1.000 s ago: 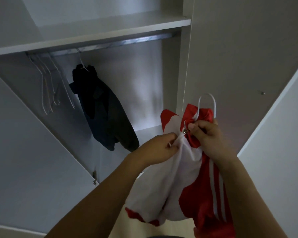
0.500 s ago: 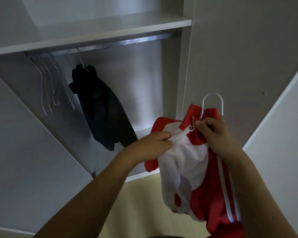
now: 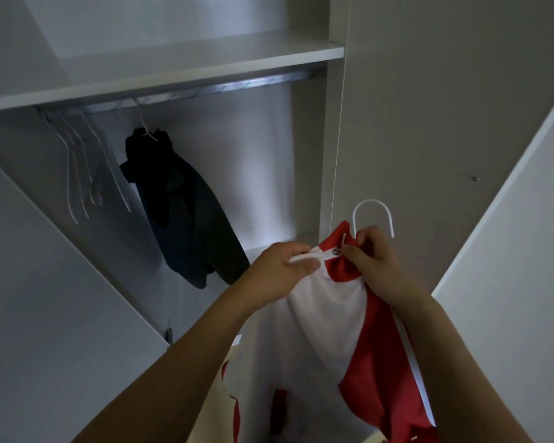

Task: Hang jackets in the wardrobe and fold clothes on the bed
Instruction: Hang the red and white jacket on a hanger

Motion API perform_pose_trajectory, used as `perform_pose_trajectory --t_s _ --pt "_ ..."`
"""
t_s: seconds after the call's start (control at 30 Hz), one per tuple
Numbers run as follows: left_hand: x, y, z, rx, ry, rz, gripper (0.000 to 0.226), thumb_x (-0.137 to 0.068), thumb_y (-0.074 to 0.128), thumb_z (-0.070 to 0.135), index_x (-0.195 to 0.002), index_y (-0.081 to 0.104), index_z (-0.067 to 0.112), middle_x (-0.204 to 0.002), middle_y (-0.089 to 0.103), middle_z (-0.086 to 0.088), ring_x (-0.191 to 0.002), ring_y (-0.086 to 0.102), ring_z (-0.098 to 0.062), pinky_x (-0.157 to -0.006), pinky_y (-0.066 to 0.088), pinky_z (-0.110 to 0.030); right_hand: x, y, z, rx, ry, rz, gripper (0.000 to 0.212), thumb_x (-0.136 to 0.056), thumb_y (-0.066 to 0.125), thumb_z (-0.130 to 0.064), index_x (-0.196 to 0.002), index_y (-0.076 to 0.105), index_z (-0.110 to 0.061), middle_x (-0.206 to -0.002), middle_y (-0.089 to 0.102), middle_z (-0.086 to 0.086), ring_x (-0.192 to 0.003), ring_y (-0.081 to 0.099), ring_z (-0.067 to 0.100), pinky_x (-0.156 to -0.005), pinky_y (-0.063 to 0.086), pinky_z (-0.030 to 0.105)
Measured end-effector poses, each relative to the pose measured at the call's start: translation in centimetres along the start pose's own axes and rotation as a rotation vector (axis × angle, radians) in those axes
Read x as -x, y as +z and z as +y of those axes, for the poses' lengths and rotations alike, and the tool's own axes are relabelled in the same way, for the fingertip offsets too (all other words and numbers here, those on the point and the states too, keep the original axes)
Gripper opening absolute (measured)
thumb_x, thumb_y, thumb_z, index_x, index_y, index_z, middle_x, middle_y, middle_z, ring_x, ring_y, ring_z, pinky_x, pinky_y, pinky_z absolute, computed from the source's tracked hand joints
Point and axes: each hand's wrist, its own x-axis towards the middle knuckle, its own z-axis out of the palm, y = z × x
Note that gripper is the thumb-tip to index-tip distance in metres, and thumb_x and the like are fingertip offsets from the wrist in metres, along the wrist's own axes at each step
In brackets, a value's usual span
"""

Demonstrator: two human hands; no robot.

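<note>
A red and white jacket hangs from a white hanger, whose hook rises above its collar, in front of the open wardrobe. My left hand pinches the white zip edge near the collar. My right hand grips the red collar at the zip slider. Inside the wardrobe a dark jacket hangs from the metal rail on a white hanger.
Several bare white hangers hang at the rail's left end. A white shelf runs above the rail. Open wardrobe doors stand at the left and right. A closed panel lies right of the compartment.
The view tilted and the jacket swung. My hands stayed at the collar, with the left one drawing the white zip edge out sideways.
</note>
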Motion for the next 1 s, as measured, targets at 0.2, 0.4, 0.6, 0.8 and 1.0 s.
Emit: perform_pose_trajectory --t_s 0.2,0.4,0.6,0.8,1.0 --pt "0.5 -0.5 -0.8 0.022 -0.027 0.08 0.013 -0.096 0.058 0.036 -0.094 0.07 0.031 -0.083 0.068 0.01 -0.077 0.066 -0.007 -0.071 0.053 -0.027 -0.4 -0.1 -0.3 -0.012 -0.099 -0.134 0.017 -0.095 0.057 -0.017 -0.088 0.065 -0.03 -0.083 0.068 -0.009 -0.077 0.066 0.009 -0.074 0.051 0.025" --pt "0.4 -1.5 -0.4 0.142 -0.089 0.11 0.018 -0.1 0.052 0.028 -0.102 0.069 0.024 -0.096 0.068 0.0 -0.092 0.066 -0.021 -0.087 0.056 -0.042 -0.7 -0.3 -1.7 -0.039 0.017 -0.061 0.045 -0.095 0.05 -0.049 -0.061 0.058 -0.021 -0.06 0.058 -0.009 -0.059 0.057 0.005 -0.065 0.045 0.023" --pt "0.4 -0.1 0.2 0.197 -0.081 0.043 0.02 -0.097 0.057 0.036 -0.103 0.067 0.021 -0.096 0.068 0.001 -0.09 0.068 -0.015 -0.082 0.058 -0.029 -0.5 -0.5 -1.9 -0.101 0.116 -0.032 0.053 -0.099 0.05 -0.034 -0.047 0.058 -0.024 -0.046 0.054 -0.011 -0.046 0.051 0.002 -0.052 0.041 0.015" --pt "0.0 0.1 0.7 0.338 -0.086 0.173 0.012 -0.095 0.059 0.016 -0.086 0.066 0.019 -0.094 0.069 -0.008 -0.094 0.066 -0.029 -0.089 0.054 -0.044 0.1 -1.2 -2.1 -0.005 -0.147 -0.109 0.041 -0.081 0.041 0.014 -0.082 0.06 -0.023 -0.086 0.058 0.001 -0.068 0.052 0.006 -0.063 0.041 0.016" --pt "0.1 -0.5 0.9 0.436 -0.073 0.177 0.024 -0.093 0.058 0.013 -0.082 0.074 0.027 -0.094 0.073 0.001 -0.095 0.068 -0.026 -0.09 0.056 -0.044 0.6 -1.3 -2.4 0.128 -0.173 -0.162 0.023 -0.078 0.063 -0.037 -0.062 0.066 -0.021 -0.08 0.057 -0.014 -0.078 0.056 0.001 -0.069 0.041 0.012"
